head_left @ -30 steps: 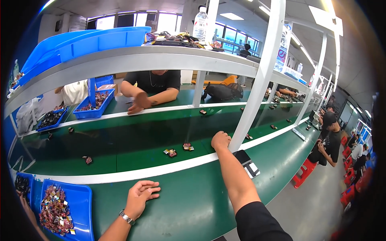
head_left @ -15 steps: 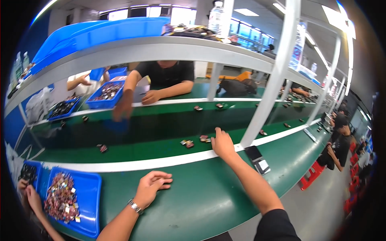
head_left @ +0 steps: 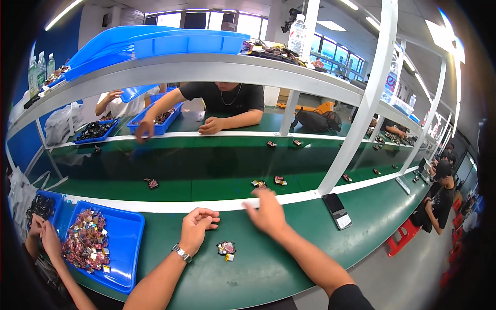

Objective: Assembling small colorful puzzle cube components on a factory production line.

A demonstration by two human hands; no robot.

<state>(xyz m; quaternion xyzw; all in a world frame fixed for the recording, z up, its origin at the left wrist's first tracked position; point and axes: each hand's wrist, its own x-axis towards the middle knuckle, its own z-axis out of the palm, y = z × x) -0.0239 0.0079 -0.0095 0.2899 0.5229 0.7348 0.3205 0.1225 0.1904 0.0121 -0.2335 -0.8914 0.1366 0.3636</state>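
On the green bench in front of me lies a small electronic assembly (head_left: 226,249), dark-rimmed with a reddish board and a yellow-and-silver tab. My left hand (head_left: 199,230), a metal watch on its wrist, rests just above and left of it, fingers loosely curled, thumb apart, nothing in them. To the upper right of the assembly, my right hand (head_left: 266,213) reaches over the white rail, palm down, fingers apart and without a visible object. Beyond its fingertips sit two similar small assemblies, a nearer one (head_left: 259,183) and another (head_left: 280,180), on the green conveyor belt.
A blue tray (head_left: 135,248) heaped with small boards stands at left, beside a neighbour's hands (head_left: 44,232). A black phone-like device (head_left: 337,211) lies at right near a metal post (head_left: 356,113). Across the belt, a person's hand (head_left: 144,130) reaches over the far rail.
My right hand has drawn back from the belt toward me and left. An assembly now lies on the bench between my hands. The view has shifted slightly.
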